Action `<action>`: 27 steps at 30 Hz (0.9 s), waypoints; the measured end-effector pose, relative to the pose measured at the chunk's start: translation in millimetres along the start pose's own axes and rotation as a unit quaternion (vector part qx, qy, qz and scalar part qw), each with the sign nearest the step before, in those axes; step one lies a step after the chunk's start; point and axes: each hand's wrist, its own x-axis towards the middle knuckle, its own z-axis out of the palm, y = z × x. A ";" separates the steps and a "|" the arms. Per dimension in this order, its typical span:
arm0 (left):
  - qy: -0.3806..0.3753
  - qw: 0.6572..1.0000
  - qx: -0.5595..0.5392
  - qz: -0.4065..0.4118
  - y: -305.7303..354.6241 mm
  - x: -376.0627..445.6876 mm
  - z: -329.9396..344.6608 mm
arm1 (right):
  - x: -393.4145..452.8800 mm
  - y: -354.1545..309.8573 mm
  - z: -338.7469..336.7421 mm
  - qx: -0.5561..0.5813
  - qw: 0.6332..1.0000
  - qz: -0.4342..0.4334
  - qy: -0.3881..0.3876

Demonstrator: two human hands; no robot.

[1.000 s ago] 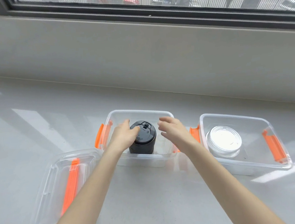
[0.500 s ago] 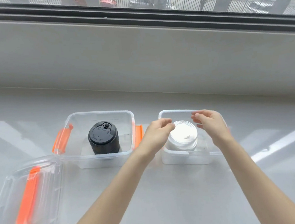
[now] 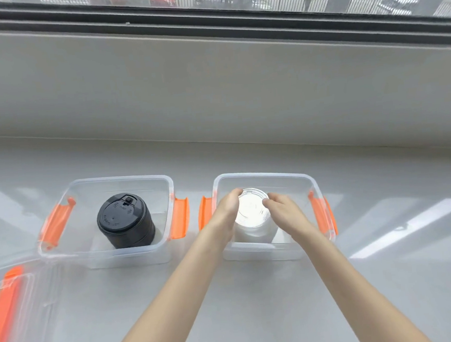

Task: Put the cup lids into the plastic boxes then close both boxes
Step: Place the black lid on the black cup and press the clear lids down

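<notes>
While both hands (image 3: 229,211) seemingly pinch round clear lids (image 3: 252,212), glossy transparent box (image 3: 273,248), ribbed black stack (image 3: 126,222)

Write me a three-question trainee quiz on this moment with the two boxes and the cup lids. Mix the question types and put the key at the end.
1. True or false: the stack of black lids sits in the left box.
2. Which stack do the left hand and right hand touch? A) the black one B) the stack of white lids C) neither
3. Fill in: the loose box cover with the orange strip lies at the scene's near ____ corner.

Key:
1. True.
2. B; one hand is at each side of it, inside the right box.
3. Left; neither box has a cover on yet.
</notes>
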 end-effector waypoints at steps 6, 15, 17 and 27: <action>0.010 1.000 -0.005 -0.008 1.2 -6.4 3.0 | 1.3 11.7 -3.8 -0.022 0.999 -0.009 -0.032; -0.014 0.999 0.036 0.013 -5.8 3.0 5.0 | -0.5 16.0 -17.0 0.041 0.999 0.019 -0.016; -0.015 0.999 0.036 0.008 -7.9 5.8 3.9 | -2.6 17.5 -15.9 0.044 0.998 0.042 -0.014; -0.036 0.996 0.084 -0.015 -13.3 19.5 2.8 | 0.5 12.7 -18.6 0.071 0.992 0.096 -0.050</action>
